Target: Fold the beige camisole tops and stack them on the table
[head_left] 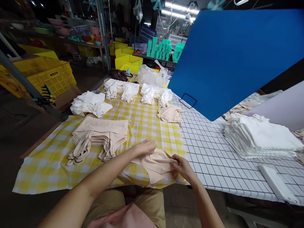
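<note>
A beige garment [156,166] lies at the near edge of the yellow checked cloth [152,123]. My left hand [144,147] rests flat on its upper left part, fingers together. My right hand [181,165] pinches the garment's right edge. To the left sits a stack of folded beige garments [101,136] with straps hanging toward me. A small beige pile [170,114] lies farther back.
Several piles of white garments [90,104] [123,90] [155,94] line the far side of the cloth. A tall white stack [260,137] sits on the gridded white tabletop [209,152] at right. A blue board [235,57] leans above it. Yellow crates [45,74] stand at left.
</note>
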Demonstrator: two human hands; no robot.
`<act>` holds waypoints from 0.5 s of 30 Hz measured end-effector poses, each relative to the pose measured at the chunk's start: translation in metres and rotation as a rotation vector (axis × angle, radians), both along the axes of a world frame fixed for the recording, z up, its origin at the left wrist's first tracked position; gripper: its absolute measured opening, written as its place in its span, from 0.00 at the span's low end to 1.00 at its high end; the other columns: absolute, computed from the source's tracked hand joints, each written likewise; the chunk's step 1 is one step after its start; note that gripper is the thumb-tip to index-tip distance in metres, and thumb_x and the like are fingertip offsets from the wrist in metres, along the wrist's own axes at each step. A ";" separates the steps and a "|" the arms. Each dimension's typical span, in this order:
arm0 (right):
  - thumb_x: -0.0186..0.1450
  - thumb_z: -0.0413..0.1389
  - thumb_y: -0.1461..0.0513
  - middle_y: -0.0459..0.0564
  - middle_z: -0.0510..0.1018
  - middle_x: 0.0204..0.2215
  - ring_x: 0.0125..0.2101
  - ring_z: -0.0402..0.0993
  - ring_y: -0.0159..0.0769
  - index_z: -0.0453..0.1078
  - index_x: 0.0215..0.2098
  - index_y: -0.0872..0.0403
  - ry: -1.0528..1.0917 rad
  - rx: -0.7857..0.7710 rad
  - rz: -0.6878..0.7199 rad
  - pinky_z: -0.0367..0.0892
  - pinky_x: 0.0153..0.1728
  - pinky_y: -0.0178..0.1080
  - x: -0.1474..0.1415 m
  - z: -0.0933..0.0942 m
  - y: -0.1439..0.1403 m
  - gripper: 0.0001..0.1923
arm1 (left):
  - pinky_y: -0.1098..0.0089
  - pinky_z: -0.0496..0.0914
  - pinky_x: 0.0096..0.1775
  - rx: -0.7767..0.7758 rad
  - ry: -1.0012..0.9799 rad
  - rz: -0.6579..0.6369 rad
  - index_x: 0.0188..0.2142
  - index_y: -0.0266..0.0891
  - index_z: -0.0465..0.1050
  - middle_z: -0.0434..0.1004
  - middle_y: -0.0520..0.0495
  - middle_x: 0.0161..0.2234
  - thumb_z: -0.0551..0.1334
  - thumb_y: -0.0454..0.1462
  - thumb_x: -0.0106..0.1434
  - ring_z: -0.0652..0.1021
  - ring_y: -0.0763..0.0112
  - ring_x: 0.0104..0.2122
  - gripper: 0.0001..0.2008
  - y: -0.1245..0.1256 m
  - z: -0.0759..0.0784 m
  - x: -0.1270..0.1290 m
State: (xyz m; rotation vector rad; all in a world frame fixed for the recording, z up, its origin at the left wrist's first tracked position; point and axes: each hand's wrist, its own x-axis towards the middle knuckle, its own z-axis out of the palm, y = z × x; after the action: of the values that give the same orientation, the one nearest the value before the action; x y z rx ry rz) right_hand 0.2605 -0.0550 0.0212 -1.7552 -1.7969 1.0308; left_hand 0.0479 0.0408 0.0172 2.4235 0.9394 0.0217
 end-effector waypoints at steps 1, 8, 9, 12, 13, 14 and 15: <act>0.54 0.50 0.62 0.41 0.60 0.20 0.23 0.56 0.30 0.59 0.24 0.53 0.072 0.042 -0.003 0.53 0.24 0.32 0.000 0.002 0.000 0.03 | 0.70 0.63 0.34 -0.022 -0.023 0.000 0.24 0.36 0.64 0.68 0.47 0.31 0.58 0.31 0.54 0.70 0.68 0.31 0.04 0.001 0.004 -0.003; 0.56 0.56 0.59 0.46 0.63 0.29 0.30 0.60 0.32 0.52 0.23 0.52 0.492 0.120 0.042 0.58 0.30 0.33 -0.005 0.025 0.001 0.15 | 0.75 0.62 0.30 -0.250 -0.306 0.023 0.29 0.36 0.63 0.68 0.52 0.28 0.56 0.37 0.59 0.69 0.74 0.28 0.05 0.008 0.042 -0.034; 0.56 0.57 0.58 0.47 0.64 0.31 0.32 0.61 0.33 0.52 0.22 0.52 0.512 0.097 0.050 0.59 0.31 0.33 -0.006 0.027 0.001 0.16 | 0.74 0.63 0.31 -0.339 -0.413 0.007 0.29 0.36 0.62 0.67 0.51 0.28 0.57 0.39 0.59 0.69 0.75 0.29 0.07 0.008 0.050 -0.038; 0.55 0.59 0.56 0.48 0.64 0.34 0.34 0.61 0.34 0.52 0.23 0.52 0.567 0.083 0.039 0.61 0.32 0.34 -0.009 0.034 -0.001 0.18 | 0.74 0.61 0.30 -0.616 -0.742 -0.056 0.28 0.37 0.61 0.63 0.53 0.26 0.60 0.43 0.57 0.66 0.76 0.27 0.13 0.006 0.081 -0.046; 0.55 0.60 0.56 0.49 0.64 0.34 0.34 0.61 0.34 0.52 0.23 0.52 0.592 0.102 0.026 0.61 0.32 0.33 -0.010 0.037 -0.001 0.18 | 0.74 0.61 0.29 -0.664 -0.811 -0.071 0.28 0.37 0.60 0.62 0.53 0.25 0.61 0.45 0.56 0.65 0.76 0.26 0.14 0.005 0.091 -0.048; 0.55 0.60 0.56 0.48 0.64 0.35 0.33 0.61 0.33 0.53 0.24 0.52 0.619 0.125 0.016 0.61 0.31 0.33 -0.011 0.040 -0.002 0.18 | 0.74 0.60 0.29 -0.696 -0.867 -0.080 0.28 0.37 0.60 0.62 0.53 0.25 0.62 0.46 0.55 0.65 0.77 0.25 0.16 0.003 0.101 -0.050; 0.55 0.60 0.56 0.48 0.64 0.34 0.33 0.61 0.33 0.54 0.25 0.52 0.640 0.149 0.016 0.60 0.31 0.33 -0.011 0.043 -0.002 0.17 | 0.74 0.60 0.29 -0.722 -0.915 -0.084 0.28 0.37 0.60 0.61 0.54 0.24 0.63 0.47 0.54 0.64 0.77 0.25 0.17 0.001 0.111 -0.052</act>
State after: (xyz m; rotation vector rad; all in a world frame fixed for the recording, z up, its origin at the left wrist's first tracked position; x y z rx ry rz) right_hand 0.2495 -0.0572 0.0644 -1.1414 -1.4309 1.2475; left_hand -0.0039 0.0419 0.1277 1.5007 0.3188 0.5955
